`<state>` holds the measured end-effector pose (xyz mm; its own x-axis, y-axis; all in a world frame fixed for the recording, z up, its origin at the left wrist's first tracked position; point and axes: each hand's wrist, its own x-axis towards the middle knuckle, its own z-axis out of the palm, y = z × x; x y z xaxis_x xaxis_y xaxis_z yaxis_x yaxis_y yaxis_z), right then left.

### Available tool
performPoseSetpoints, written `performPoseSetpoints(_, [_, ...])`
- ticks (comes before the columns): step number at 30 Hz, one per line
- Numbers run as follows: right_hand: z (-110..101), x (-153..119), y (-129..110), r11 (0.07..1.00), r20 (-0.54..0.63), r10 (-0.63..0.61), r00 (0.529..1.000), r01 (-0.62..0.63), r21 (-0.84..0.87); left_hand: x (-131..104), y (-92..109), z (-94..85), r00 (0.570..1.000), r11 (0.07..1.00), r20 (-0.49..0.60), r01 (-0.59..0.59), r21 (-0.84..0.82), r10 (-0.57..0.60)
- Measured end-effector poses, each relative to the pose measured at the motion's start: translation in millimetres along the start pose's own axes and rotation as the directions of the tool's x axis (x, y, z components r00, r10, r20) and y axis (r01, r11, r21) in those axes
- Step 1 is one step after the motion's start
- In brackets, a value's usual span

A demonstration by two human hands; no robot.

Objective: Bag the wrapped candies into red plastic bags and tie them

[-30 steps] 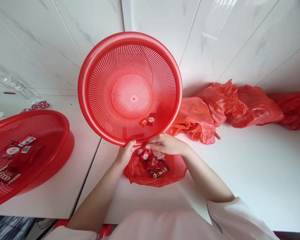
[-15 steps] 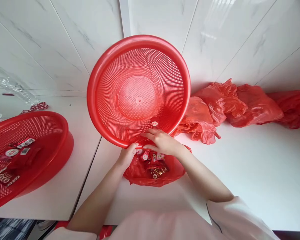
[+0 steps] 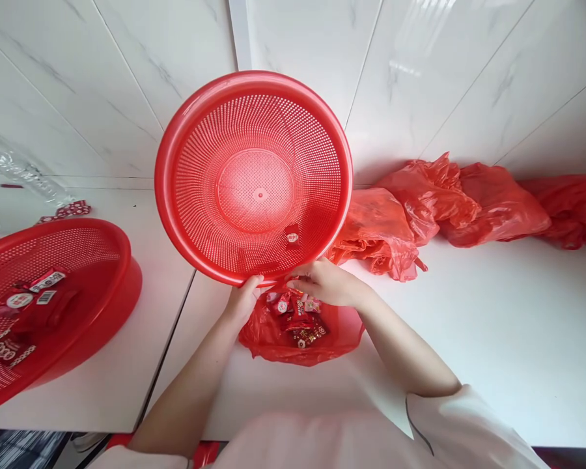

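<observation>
A red perforated plastic basket (image 3: 200, 140) is tipped on its side, its opening toward me. My left hand (image 3: 244, 301) is closed on the lower rim, thumb over the edge. One small red-wrapped candy (image 3: 292, 236) lies inside, low on the right. My right hand (image 3: 329, 281) is at the lower right rim, over an open red plastic bag (image 3: 339, 332). Its fingers point left and stand somewhat apart; nothing is plainly visible between them. Several red-wrapped snack packets (image 3: 300, 316) lie in the bag, beneath the basket's edge.
Another red basket (image 3: 122, 293) with several snack packets (image 3: 10, 348) stands at left. Behind it are a clear plastic bottle (image 3: 24, 176) and a red patterned strip (image 3: 66, 210). Red plastic bags (image 3: 498, 205) line the tiled wall at right. A dark seam (image 3: 168, 345) splits the white tabletop.
My right hand has moved out of the basket and down to the bag's mouth. The basket has shifted slightly left, with my left hand still on its rim.
</observation>
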<state>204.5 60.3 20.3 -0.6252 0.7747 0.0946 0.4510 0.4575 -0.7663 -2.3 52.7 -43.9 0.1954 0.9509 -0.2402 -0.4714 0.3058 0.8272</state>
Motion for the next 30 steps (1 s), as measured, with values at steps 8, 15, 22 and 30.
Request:
performPoseSetpoints(8, [5.7, 7.0, 7.3, 0.921, -0.244, 0.082, 0.966, -0.167, -0.351, -0.7, -3.2, -2.6, 0.999, 0.999, -0.029, 0.034, 0.041, -0.033])
performPoseSetpoints(15, [16.6, 17.4, 41.3, 0.863, -0.144, -0.034, 0.989, -0.044, -0.504, -2.7, -4.7, -3.6, 0.999, 0.998, -0.018, 0.034, 0.051, -0.033])
performPoseSetpoints(22, [1.6, 8.9, 21.7, 0.915, -0.02, 0.145, 0.989, -0.126, 0.382, 0.5, 1.4, -3.3, 1.0, 1.0, -0.011, 0.008, 0.026, -0.008])
performPoseSetpoints(30, [-9.7, 1.5, 9.6, 0.86, 0.132, 0.176, 0.976, -0.217, 0.462, 2.1, 5.8, -3.6, 1.0, 0.998, 0.021, -0.005, -0.058, 0.006])
